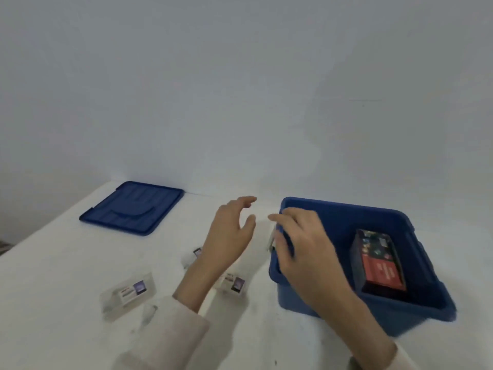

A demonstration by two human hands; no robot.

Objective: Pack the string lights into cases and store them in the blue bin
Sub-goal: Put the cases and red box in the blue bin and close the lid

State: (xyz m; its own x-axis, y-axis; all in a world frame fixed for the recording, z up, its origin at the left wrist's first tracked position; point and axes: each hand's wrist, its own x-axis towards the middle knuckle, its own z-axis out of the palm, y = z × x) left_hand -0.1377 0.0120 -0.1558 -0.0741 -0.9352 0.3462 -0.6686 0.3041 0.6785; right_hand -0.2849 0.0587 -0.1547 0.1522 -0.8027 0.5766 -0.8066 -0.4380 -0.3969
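The blue bin (pixel 416 311) stands on the white table at the right. Inside it lies a dark box with a red label (pixel 378 260). My right hand (pixel 301 244) hovers over the bin's left rim, its fingers curled round a small clear case (pixel 271 239), which is mostly hidden and blurred. My left hand (pixel 232 231) floats just left of it with relaxed fingers and holds nothing. Clear labelled cases lie on the table: one at the front left (pixel 128 292), one under my left wrist (pixel 233 283), and one partly hidden behind that hand (pixel 193 256).
The bin's blue lid (pixel 133 206) lies flat at the table's back left, near the wall. The white table (pixel 53 276) ends at an edge on the far left. A plain wall rises right behind the table.
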